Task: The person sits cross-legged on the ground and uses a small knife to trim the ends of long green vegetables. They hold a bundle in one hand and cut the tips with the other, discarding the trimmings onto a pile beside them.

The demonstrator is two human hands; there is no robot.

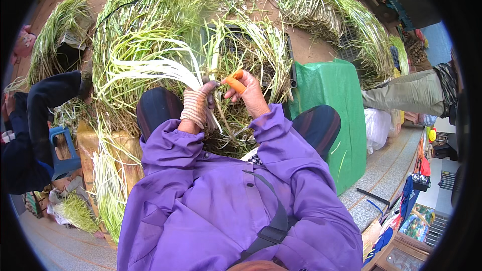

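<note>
My left hand (197, 101) wears a striped fabric wrap or glove with dark, stained fingers showing. It grips a bunch of pale garlic-chive-like stalks (162, 69), whose leaves fan out to the left. Close beside it, my right hand (250, 94) has orange rubber finger covers (236, 82) on thumb and forefinger. Their tips pinch at a thin stalk by my left thumb; the exact contact is small and partly hidden. Below the hands hangs a brownish strand (224, 118). Untrimmed stalks with dry roots (263, 45) lie in and over a black plastic crate (292, 58) before me.
Large heaps of green stalks (131, 26) stand ahead and left. A green-wrapped block (329, 120) is by my right knee. Cleaned stalks (109, 180) rest on a tan-covered surface (84, 146) at left. A blue plastic stool (64, 154) and a seated person (26, 150) are farther left; another person's leg (406, 88) extends at right.
</note>
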